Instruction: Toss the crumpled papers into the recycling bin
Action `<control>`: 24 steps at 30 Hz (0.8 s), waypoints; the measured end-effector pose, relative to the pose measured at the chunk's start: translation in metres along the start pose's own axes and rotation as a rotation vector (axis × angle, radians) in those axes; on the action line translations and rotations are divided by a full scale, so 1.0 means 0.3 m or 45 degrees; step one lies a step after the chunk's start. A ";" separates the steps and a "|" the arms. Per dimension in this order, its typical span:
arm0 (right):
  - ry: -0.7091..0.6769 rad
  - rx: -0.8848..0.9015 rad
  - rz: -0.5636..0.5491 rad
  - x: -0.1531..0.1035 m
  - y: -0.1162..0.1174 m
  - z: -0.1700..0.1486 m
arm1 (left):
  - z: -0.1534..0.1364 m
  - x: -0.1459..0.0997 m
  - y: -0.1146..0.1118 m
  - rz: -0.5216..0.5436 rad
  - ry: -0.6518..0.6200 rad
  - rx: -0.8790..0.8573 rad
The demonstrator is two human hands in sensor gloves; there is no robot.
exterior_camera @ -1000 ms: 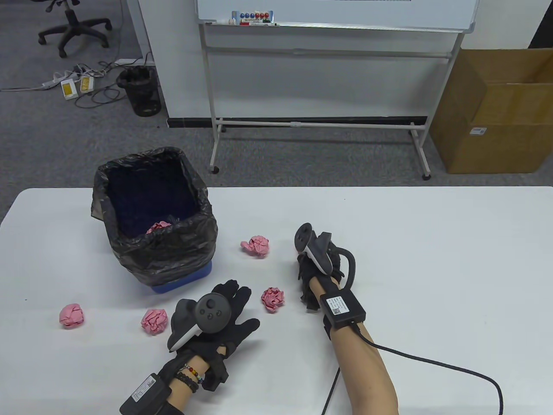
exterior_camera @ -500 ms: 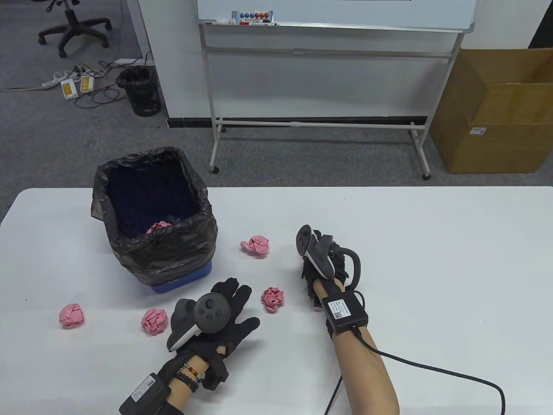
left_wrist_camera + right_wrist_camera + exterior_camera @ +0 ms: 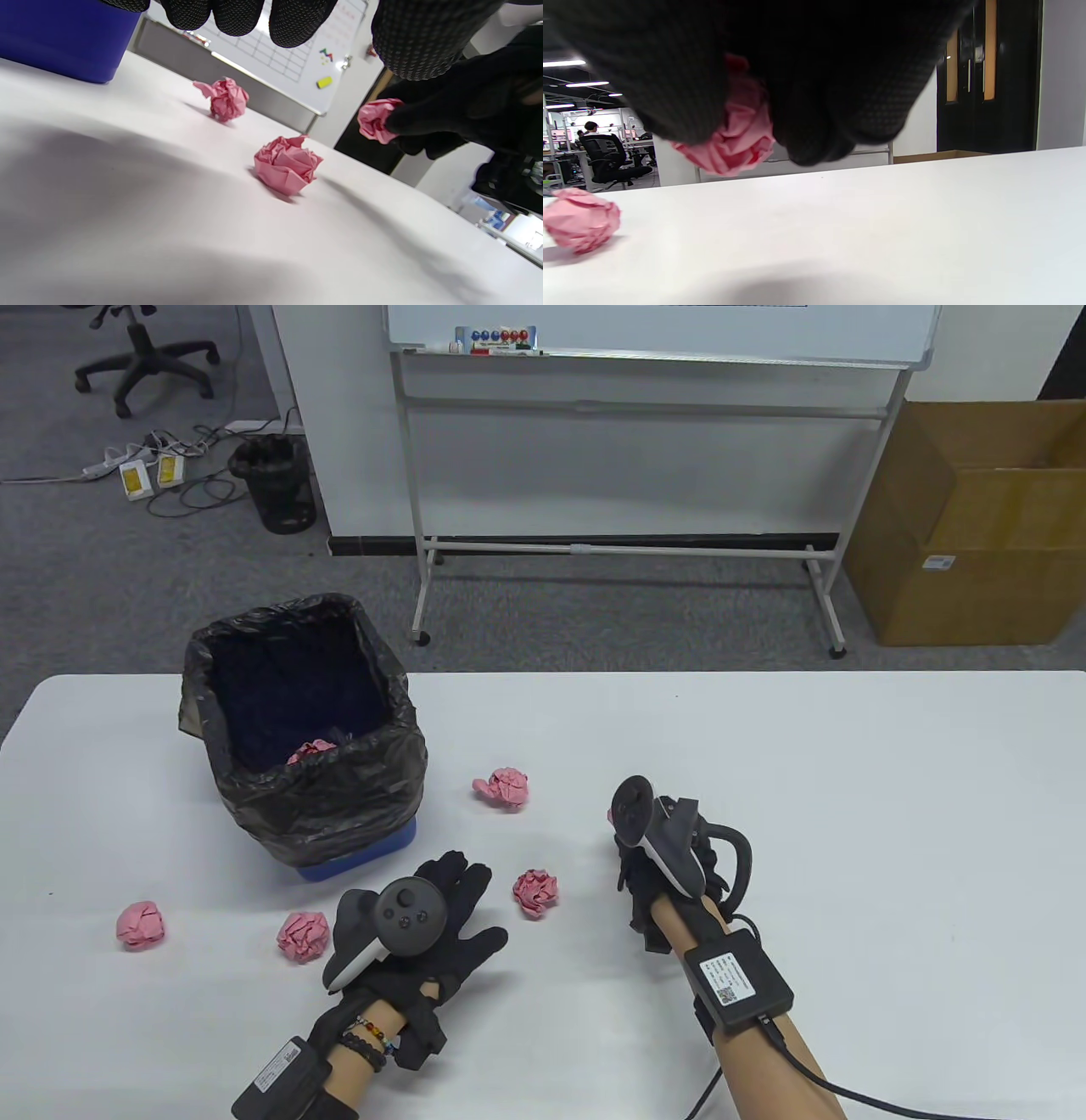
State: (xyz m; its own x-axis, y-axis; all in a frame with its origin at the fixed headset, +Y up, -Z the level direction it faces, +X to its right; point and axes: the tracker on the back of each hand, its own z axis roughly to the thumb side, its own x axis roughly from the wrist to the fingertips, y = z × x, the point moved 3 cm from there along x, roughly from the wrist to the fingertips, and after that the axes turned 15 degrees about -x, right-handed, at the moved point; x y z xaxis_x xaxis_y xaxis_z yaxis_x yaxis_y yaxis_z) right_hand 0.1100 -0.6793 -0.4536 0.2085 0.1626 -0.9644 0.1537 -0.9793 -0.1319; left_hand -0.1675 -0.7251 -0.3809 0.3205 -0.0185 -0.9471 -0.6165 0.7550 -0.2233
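Note:
The bin [image 3: 322,806], lined with a black bag, stands at the table's left with one pink crumpled paper [image 3: 312,750] inside. My right hand [image 3: 632,857] grips a pink paper ball [image 3: 729,140] just above the table, right of the bin; the ball also shows in the left wrist view [image 3: 375,123]. My left hand [image 3: 441,916] lies flat and empty on the table with fingers spread. Loose pink balls lie at the centre [image 3: 506,789], between my hands [image 3: 536,892], left of my left hand [image 3: 304,936], and far left [image 3: 141,924].
The white table [image 3: 848,814] stretches bare to the right of my hands. Beyond its far edge stand a whiteboard frame [image 3: 619,547], a cardboard box [image 3: 976,543] and a black floor bin [image 3: 276,483].
My right hand has drawn back toward the near edge and to the right, still closed on its paper ball. My left hand has barely shifted. The loose balls have not moved.

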 end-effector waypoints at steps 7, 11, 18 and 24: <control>-0.060 0.065 0.039 -0.110 -0.033 -0.041 | -0.002 -0.003 0.007 -0.030 -0.006 -0.063; -0.125 0.121 0.083 -0.177 -0.034 -0.034 | -0.008 0.000 -0.003 -0.094 0.008 -0.123; -0.281 0.257 0.123 -0.274 -0.044 0.027 | -0.028 0.007 -0.011 -0.190 0.030 -0.417; -0.414 0.410 0.182 -0.327 -0.048 0.094 | -0.037 0.013 -0.021 -0.250 0.032 -0.633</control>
State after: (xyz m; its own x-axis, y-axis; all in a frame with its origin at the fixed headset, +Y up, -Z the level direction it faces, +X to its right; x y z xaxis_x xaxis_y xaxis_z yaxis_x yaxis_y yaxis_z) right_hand 0.0601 -0.6844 -0.3635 -0.1150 0.0280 -0.9930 -0.1725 -0.9850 -0.0078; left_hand -0.1704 -0.7371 -0.3858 0.4503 -0.1482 -0.8805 -0.8150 0.3344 -0.4731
